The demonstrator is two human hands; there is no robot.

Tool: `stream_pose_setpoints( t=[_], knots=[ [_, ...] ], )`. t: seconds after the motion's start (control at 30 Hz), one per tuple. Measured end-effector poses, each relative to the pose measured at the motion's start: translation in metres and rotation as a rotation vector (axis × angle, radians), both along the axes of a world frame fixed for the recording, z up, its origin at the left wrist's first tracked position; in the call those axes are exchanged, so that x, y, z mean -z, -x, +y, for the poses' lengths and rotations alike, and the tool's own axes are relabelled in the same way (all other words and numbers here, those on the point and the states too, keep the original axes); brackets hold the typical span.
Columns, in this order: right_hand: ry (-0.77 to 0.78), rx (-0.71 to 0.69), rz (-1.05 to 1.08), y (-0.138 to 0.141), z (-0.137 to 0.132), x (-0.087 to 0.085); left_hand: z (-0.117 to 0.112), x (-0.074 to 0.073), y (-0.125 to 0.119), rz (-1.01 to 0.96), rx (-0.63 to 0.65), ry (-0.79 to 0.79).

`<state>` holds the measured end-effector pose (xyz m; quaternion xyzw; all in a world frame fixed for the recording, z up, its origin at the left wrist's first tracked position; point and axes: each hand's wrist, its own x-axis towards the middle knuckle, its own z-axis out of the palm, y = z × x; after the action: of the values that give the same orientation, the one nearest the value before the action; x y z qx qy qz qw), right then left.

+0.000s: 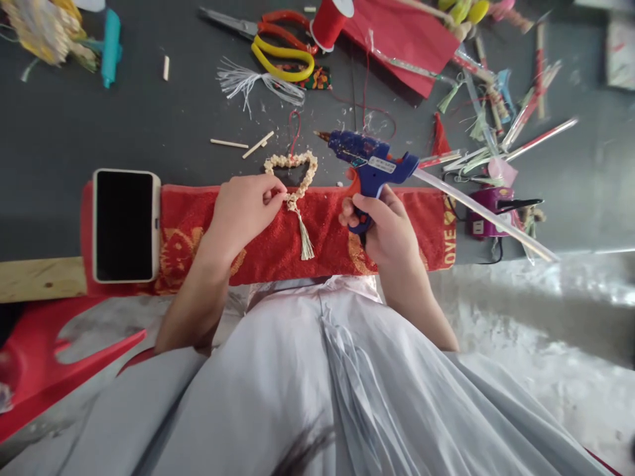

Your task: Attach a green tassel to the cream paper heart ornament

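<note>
One heart ornament (311, 170) is lying between left hand (244, 208) and right hand (391, 228); left is pinching it, right gripping glue gun (367, 158).

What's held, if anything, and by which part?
The right hand holds the blue glue gun by its handle. The left hand is near the bottom of the heart ornament; whether gripped, I can't tell.

From afar I'm seeing: glue gun (371, 170) looking smooth plastic; towel (327, 231) below it, rough cloth; red sheet (407, 41) beyond it, matt, papery.
</note>
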<state>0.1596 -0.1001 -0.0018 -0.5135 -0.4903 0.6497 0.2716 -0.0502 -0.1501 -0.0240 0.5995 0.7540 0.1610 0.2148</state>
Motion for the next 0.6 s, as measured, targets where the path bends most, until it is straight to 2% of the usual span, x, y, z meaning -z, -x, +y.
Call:
stream_pose_setpoints(
  t=[0.1, 0.2, 0.33, 0.47, 0.6],
  knots=[
    [0.016, -0.031, -0.004, 0.004, -0.004, -0.001, -0.002, 0.0, 0.001, -0.009, -0.001, 0.006],
    [-0.034, -0.042, -0.054, 0.003, -0.003, -0.001, -0.01, -0.003, -0.002, 0.0, -0.023, 0.008],
    [-0.138, -0.092, -0.189, -0.007, 0.005, 0.001, -0.025, -0.004, -0.02, 0.03, -0.169, 0.032],
    [-0.177, -0.196, -0.352, -0.02, 0.015, 0.001, -0.033, 0.006, -0.044, 0.034, -0.277, 0.123],
    [-0.198, -0.272, -0.458, -0.03, 0.026, -0.001, -0.033, 0.018, -0.06, 0.034, -0.402, 0.116]
  ],
)
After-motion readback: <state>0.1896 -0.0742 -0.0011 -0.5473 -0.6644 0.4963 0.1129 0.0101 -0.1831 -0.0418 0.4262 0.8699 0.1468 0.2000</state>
